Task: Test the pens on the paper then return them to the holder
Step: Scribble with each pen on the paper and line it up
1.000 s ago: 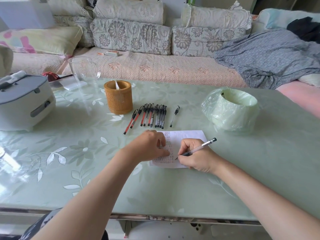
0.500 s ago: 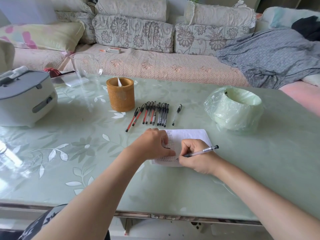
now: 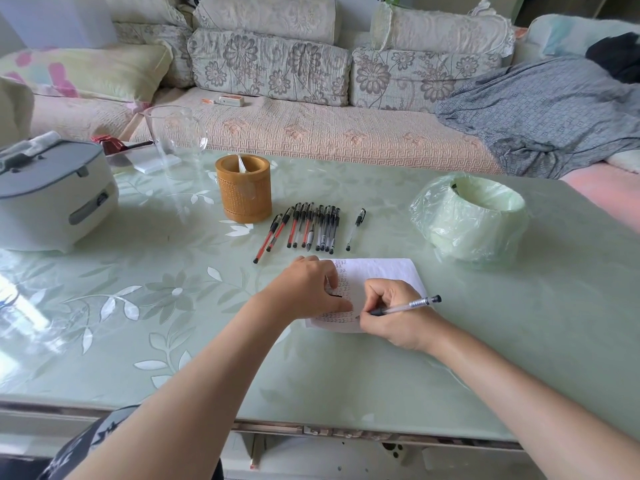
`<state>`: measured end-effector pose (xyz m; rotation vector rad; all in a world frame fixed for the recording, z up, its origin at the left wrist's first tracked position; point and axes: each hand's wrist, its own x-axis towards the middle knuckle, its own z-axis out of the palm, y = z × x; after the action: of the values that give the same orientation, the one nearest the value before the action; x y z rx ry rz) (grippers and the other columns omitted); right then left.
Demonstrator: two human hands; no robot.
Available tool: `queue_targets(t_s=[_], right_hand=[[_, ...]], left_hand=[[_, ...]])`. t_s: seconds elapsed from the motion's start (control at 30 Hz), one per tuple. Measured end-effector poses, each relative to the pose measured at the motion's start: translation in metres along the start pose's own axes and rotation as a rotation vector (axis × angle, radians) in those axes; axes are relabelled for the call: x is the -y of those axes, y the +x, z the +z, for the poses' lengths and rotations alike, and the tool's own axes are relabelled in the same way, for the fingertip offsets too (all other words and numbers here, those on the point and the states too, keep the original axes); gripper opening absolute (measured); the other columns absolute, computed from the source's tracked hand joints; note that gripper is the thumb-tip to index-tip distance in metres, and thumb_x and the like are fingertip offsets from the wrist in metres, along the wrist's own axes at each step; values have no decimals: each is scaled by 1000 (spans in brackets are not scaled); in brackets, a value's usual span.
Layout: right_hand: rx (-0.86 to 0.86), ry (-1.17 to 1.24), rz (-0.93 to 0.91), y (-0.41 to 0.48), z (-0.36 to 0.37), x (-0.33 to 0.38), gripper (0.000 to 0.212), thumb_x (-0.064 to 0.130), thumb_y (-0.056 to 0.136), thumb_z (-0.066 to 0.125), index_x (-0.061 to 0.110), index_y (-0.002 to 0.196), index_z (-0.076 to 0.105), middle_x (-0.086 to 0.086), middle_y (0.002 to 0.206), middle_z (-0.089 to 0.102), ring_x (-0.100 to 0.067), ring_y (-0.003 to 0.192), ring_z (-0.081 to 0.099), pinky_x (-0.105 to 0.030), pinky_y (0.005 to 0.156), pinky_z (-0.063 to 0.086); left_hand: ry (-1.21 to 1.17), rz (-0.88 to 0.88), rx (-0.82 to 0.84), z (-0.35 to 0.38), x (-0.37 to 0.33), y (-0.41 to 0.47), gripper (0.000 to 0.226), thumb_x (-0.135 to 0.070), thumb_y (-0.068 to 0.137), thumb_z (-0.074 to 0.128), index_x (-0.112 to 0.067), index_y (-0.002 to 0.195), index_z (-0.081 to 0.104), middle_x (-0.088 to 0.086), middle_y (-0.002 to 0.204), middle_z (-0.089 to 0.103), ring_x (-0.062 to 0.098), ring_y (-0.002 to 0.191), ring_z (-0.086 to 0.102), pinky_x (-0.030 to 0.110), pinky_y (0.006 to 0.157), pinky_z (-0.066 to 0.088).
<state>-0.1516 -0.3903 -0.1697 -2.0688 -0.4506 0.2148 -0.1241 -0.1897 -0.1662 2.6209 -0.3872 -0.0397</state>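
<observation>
A white paper (image 3: 381,270) with rows of small written marks lies on the green glass table (image 3: 173,306). My right hand (image 3: 398,320) grips a clear black-ink pen (image 3: 408,304), its tip on the paper's lowest row. My left hand (image 3: 304,289) rests on the paper's left part, fingers curled round a small black piece that looks like the pen cap (image 3: 335,296). Behind the paper lie a row of several red and black pens (image 3: 311,226) and one pen apart (image 3: 355,228). The brown round holder (image 3: 242,195) stands to their left with one white item inside.
A white and grey cooker (image 3: 52,195) sits at the left, with a glass jug (image 3: 176,136) behind the holder. At the right is a round container wrapped in a green plastic bag (image 3: 471,216). A sofa with cushions (image 3: 311,133) runs along the far edge.
The pen in my right hand has tilted from steep to nearly flat, its tip shifting along the bottom row. My left hand has stayed on the paper.
</observation>
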Motion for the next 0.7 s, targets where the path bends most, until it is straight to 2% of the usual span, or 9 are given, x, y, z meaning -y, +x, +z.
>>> queue_targets(t_s=[0.2,0.47,0.7], right_hand=[[8,15,-6,2,0,-2,17,8,68,63,13,62,48,4,59,48,-11,55,40,-26,52,31],[13,22,-8,2,0,-2,18,7,70,63,14,64,48,8,57,47,-9,53,40,-24,50,32],[43,22,-4,3,-1,-1,30,0,74,65,19,60,47,14,53,44,-7,51,37,-23,49,28]], left_hand=[[-4,-1,-2,0,0,-1,39,-53,68,79,-29,87,54,-4,91,51,13,90,43,22,71,33],[-9,-6,7,-1,0,-2,40,-53,68,79,-28,89,57,-4,91,51,13,90,42,22,72,33],[-22,-12,8,-1,0,-2,39,-51,68,79,-28,91,59,-4,93,52,13,91,45,21,72,34]])
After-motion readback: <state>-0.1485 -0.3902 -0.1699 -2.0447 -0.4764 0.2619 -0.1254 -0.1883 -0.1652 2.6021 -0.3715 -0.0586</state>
